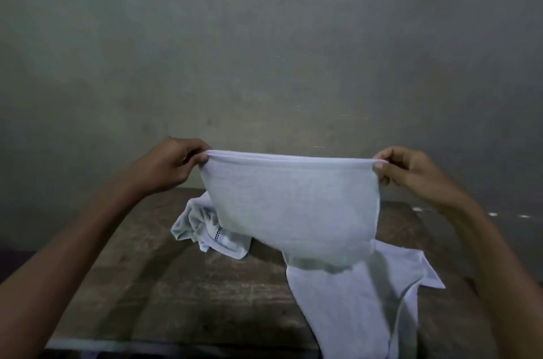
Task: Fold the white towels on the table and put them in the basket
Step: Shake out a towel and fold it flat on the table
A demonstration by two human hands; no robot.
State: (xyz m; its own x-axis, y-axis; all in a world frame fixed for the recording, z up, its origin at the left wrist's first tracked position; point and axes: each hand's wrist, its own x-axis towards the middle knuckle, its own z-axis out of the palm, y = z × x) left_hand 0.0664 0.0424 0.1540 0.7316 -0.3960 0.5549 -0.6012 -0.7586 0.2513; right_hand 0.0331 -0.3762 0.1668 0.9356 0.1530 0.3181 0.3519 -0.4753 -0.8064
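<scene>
Both hands are raised above the desk (176,285) and spread well apart, each clamped on one upper corner of a white towel (291,206). The left hand (173,164) pinches its corner between thumb and curled fingers, and the right hand (411,170) does the same at the opposite corner, so the top edge runs nearly taut between them with a slight sag. That edge shows two layers lying together, so this held towel looks doubled over. It hangs in the air in front of a grey plaster wall (264,35), and its lower edge is blurred. Under it, on the dark wooden desk, lie two more white towels. A crumpled towel (205,229) is bunched at the back centre, partly hidden behind the hanging cloth, with a small dark patterned band showing along one hem. A flat towel (367,300) is spread on the right part of the desk and runs down over the near edge. Whether the hanging cloth touches the flat towel cannot be told. A few small white specks (493,214) sit on the desk's far right side.
</scene>
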